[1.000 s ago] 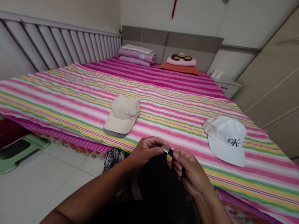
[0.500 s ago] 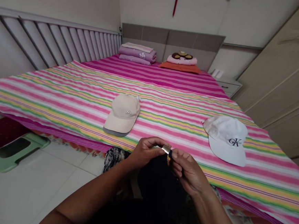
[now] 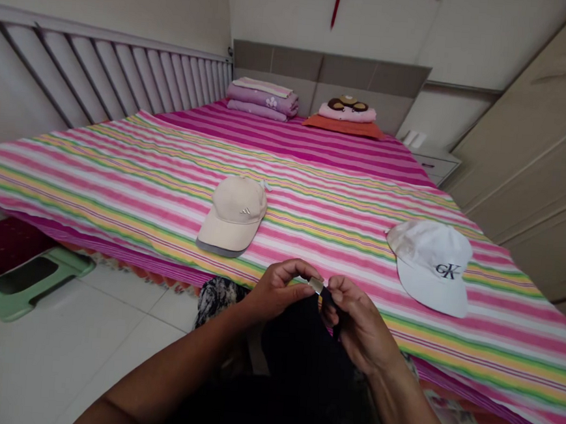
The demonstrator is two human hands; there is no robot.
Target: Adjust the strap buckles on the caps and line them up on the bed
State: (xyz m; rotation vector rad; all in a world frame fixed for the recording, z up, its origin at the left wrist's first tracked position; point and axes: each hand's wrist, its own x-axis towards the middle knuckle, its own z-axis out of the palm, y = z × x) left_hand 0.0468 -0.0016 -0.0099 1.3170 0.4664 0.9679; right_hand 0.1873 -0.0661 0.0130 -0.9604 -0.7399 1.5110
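Observation:
My left hand [image 3: 279, 289] pinches a small silver metal buckle [image 3: 316, 285] between thumb and fingers. From the buckle runs a short black strap [image 3: 326, 296], and my right hand [image 3: 360, 322] grips it with thumb and forefinger. Dark cloth [image 3: 289, 343] lies beneath both hands over my lap; I cannot tell where it parts from my clothing. Beyond my left hand, a beige baseball cap [image 3: 236, 211] rests on the bed with its brim toward me. A white baseball cap [image 3: 430, 266] with dark letters lies to the right.
The bed has a striped sheet [image 3: 133, 180]. Folded purple bedding [image 3: 262, 99] and a pink folded item [image 3: 347, 113] sit near the headboard [image 3: 294, 66]. A green stool [image 3: 32, 284] stands on the floor at left, and a nightstand [image 3: 434, 164] at back right.
My right fingers have shifted slightly along the black strap, and more of it shows below them. The buckle has turned a little. Both caps lie where they were.

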